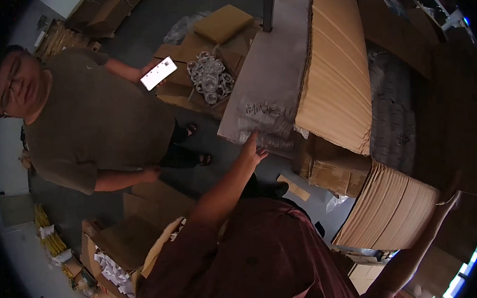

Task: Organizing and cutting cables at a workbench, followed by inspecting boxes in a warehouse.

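My left hand (254, 151) reaches forward with its index finger stretched out to a greyish cardboard flap (276, 54). The fingertip is at a patch of clear tape and dark handwriting on its lower part, with nothing seen in the hand. My right hand (449, 197) is at the right, by the outer edge of the near brown cardboard flap (387, 208). It lies in dim light, and its fingers are hard to make out. Beyond that flap, an open carton holds stacked rows of grey, plastic-wrapped goods (392, 112). A large creased brown flap (337, 72) stands between them and the greyish one.
Another person (100, 114) stands at the left holding a phone with a lit screen (158, 73). A box of tangled, whitish ring-shaped pieces (211, 79) sits beyond. An open carton with white pieces (114, 274) lies at lower left. A cardboard scrap (294, 188) is on the floor.
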Available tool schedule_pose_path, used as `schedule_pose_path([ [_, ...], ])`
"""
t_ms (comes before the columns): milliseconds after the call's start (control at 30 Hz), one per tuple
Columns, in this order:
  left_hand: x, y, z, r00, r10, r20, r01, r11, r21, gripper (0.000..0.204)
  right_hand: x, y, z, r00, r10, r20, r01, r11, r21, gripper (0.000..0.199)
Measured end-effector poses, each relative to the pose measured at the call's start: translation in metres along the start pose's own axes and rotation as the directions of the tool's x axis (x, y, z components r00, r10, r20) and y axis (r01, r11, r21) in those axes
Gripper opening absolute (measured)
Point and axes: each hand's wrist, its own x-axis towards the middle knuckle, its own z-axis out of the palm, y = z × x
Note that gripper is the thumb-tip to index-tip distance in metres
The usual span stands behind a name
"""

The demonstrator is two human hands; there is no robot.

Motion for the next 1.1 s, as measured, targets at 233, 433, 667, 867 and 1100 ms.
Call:
schedule_pose_path([
  [233,0.022,0.024,0.025,0.802,0.237,0.548,-0.229,0.97,-0.083,0.081,-0.006,-0.011,0.011,0.994,-0.015,0.109,0.027,0.993,-0.113,0.045],
  [433,-0.06,0.052,0.089,0.639,0.335,0.692,-0.473,0.881,0.011,0.08,-0.01,0.006,-0.03,0.973,0.086,0.214,-0.156,0.928,0.339,0.046],
  [667,-0.059,0.135,0.064,0.532,0.497,0.685,-0.625,0.777,-0.078,0.049,-0.05,-0.079,0.04,0.986,0.015,0.165,-0.049,0.978,0.204,0.033],
  [867,-0.327,0.142,0.141,0.08,0.927,0.366,-0.985,0.13,-0.113,0.013,-0.061,-0.129,0.044,0.979,-0.007,0.206,0.069,0.953,-0.294,0.035],
  [1100,-0.454,0.035,0.25,0.007,0.154,0.988,-0.942,-0.329,0.058,0.034,-0.058,-0.125,0.041,0.975,-0.083,0.207,0.149,0.932,-0.332,0.027],
])
